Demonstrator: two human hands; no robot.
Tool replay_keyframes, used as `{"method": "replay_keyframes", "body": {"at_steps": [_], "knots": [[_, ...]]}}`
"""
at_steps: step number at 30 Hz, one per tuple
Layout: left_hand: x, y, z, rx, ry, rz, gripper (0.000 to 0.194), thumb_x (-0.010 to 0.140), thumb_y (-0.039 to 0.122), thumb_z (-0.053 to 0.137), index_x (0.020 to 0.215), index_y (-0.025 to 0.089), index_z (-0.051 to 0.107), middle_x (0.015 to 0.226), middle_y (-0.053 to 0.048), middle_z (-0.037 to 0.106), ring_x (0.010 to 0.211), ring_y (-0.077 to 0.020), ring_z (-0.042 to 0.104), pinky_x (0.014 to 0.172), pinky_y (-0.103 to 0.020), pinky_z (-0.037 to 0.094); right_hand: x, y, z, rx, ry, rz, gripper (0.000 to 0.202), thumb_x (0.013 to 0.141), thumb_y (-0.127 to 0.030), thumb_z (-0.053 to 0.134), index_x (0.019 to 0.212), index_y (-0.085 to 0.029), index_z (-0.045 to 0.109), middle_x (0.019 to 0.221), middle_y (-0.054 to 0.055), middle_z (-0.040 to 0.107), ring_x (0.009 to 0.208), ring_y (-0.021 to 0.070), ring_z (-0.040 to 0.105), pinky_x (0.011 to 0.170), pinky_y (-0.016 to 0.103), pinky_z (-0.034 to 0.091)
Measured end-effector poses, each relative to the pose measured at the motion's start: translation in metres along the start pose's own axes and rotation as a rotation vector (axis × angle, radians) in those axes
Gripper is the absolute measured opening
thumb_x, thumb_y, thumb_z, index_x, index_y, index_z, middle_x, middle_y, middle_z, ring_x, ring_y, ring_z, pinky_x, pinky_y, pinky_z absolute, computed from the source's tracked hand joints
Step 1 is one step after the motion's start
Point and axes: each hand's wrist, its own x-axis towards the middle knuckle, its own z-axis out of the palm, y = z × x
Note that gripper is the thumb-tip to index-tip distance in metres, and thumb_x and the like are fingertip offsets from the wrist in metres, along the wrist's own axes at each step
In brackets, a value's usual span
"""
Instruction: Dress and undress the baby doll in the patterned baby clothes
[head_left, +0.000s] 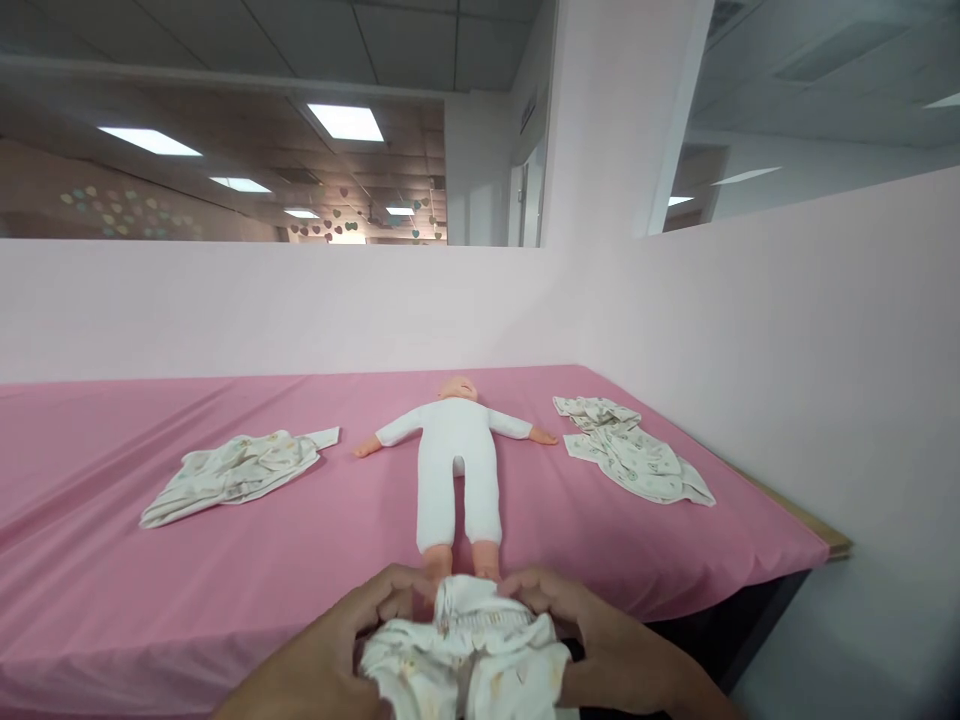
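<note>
Small white printed baby pants (491, 645) with a gathered elastic waistband are bunched up between my two hands at the table's front edge. My left hand (358, 632) is closed on the left side of the pants, and my right hand (581, 622) grips the right side. Just beyond the waistband lie the bare feet of a baby doll (457, 445). It is on its back in a white body, arms spread wide and legs toward me. The lower part of the pants runs out of the bottom of the view.
A pink sheet (315, 545) covers the table. Left of the doll lies a crumpled white printed garment (240, 468); more printed baby clothes (637, 455) lie to its right. White walls (300, 305) with windows stand behind and to the right. The table's corner (836, 545) shows at right.
</note>
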Motion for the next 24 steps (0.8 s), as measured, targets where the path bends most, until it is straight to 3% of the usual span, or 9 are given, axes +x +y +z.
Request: {"method": "replay_keyframes", "body": {"at_steps": [4, 7, 12, 16, 19, 21, 24], "knots": [[-0.016, 0.015, -0.018, 0.066, -0.235, 0.003, 0.082, 0.054, 0.055, 0.084, 0.126, 0.027, 0.057, 0.121, -0.004, 0.064, 0.115, -0.0288, 0.058, 0.100, -0.038, 0.045, -0.019, -0.021, -0.019, -0.165, -0.186, -0.013, 0.069, 0.063, -0.041, 0.079, 0.127, -0.022, 0.060, 0.122, 0.007, 0.062, 0.114, 0.0271, 0.057, 0.099, 0.037, 0.044], [-0.020, 0.035, -0.026, 0.097, -0.302, 0.029, 0.072, 0.059, 0.062, 0.079, 0.119, 0.026, 0.064, 0.112, -0.004, 0.068, 0.104, -0.0268, 0.062, 0.093, -0.036, 0.048, -0.028, -0.043, -0.028, -0.316, -0.272, 0.010, 0.067, 0.066, -0.046, 0.077, 0.128, -0.025, 0.061, 0.117, 0.005, 0.065, 0.109, 0.0255, 0.060, 0.096, 0.034, 0.047], [-0.015, 0.072, -0.025, 0.326, -0.118, -0.002, 0.035, 0.087, 0.050, 0.058, 0.111, 0.028, 0.070, 0.098, -0.003, 0.068, 0.086, -0.0183, 0.061, 0.078, -0.026, 0.050, -0.030, -0.075, -0.030, -0.489, -0.155, 0.004, 0.038, 0.088, -0.044, 0.055, 0.120, -0.026, 0.066, 0.100, 0.004, 0.068, 0.088, 0.0189, 0.063, 0.077, 0.030, 0.051], [-0.013, 0.106, -0.016, 0.539, -0.122, 0.026, 0.031, 0.085, 0.041, 0.062, 0.114, 0.035, 0.070, 0.098, 0.000, 0.069, 0.083, -0.0169, 0.062, 0.069, -0.020, 0.049, -0.026, -0.095, -0.024, -0.622, -0.063, -0.028, 0.031, 0.089, -0.039, 0.054, 0.114, -0.028, 0.068, 0.093, 0.003, 0.068, 0.075, 0.0163, 0.060, 0.063, 0.026, 0.048], [-0.011, 0.124, -0.009, 0.614, -0.192, 0.104, 0.030, 0.080, 0.031, 0.066, 0.109, 0.036, 0.073, 0.101, 0.003, 0.070, 0.088, -0.0180, 0.064, 0.068, -0.020, 0.050, -0.028, -0.109, -0.015, -0.688, -0.015, -0.077, 0.031, 0.088, -0.032, 0.054, 0.116, -0.031, 0.067, 0.098, 0.003, 0.069, 0.085, 0.0201, 0.062, 0.070, 0.030, 0.050], [-0.010, 0.121, -0.008, 0.596, -0.274, 0.216, 0.025, 0.078, 0.031, 0.066, 0.101, 0.032, 0.075, 0.096, 0.003, 0.072, 0.083, -0.0180, 0.066, 0.068, -0.021, 0.052, -0.032, -0.118, -0.008, -0.727, 0.024, -0.107, 0.031, 0.086, -0.027, 0.057, 0.115, -0.034, 0.068, 0.100, 0.003, 0.069, 0.094, 0.0229, 0.062, 0.078, 0.033, 0.050], [-0.013, 0.091, -0.010, 0.422, -0.274, 0.277, 0.032, 0.069, 0.052, 0.071, 0.090, 0.028, 0.075, 0.082, 0.000, 0.072, 0.068, -0.0190, 0.066, 0.062, -0.026, 0.055, -0.043, -0.126, 0.001, -0.765, 0.058, -0.157, 0.024, 0.086, -0.027, 0.060, 0.106, -0.036, 0.070, 0.097, 0.004, 0.068, 0.095, 0.0229, 0.061, 0.078, 0.033, 0.049]]}}
